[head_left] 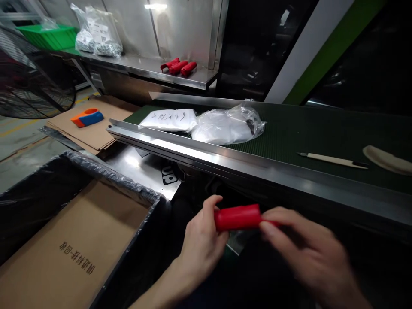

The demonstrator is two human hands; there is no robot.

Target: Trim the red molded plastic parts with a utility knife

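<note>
A red plastic handle lies crosswise between my two hands, just below the steel edge of the conveyor. My left hand pinches its left end with thumb and fingers closed. My right hand, blurred by motion, is closed on its right end. Three more red handles lie together on the steel shelf at the back.
The green belt carries two white plastic bags, a thin knife and a pale curved piece. A cardboard-lined box wrapped in black film stands lower left. An orange-blue tape dispenser lies on cardboard; a fan is far left.
</note>
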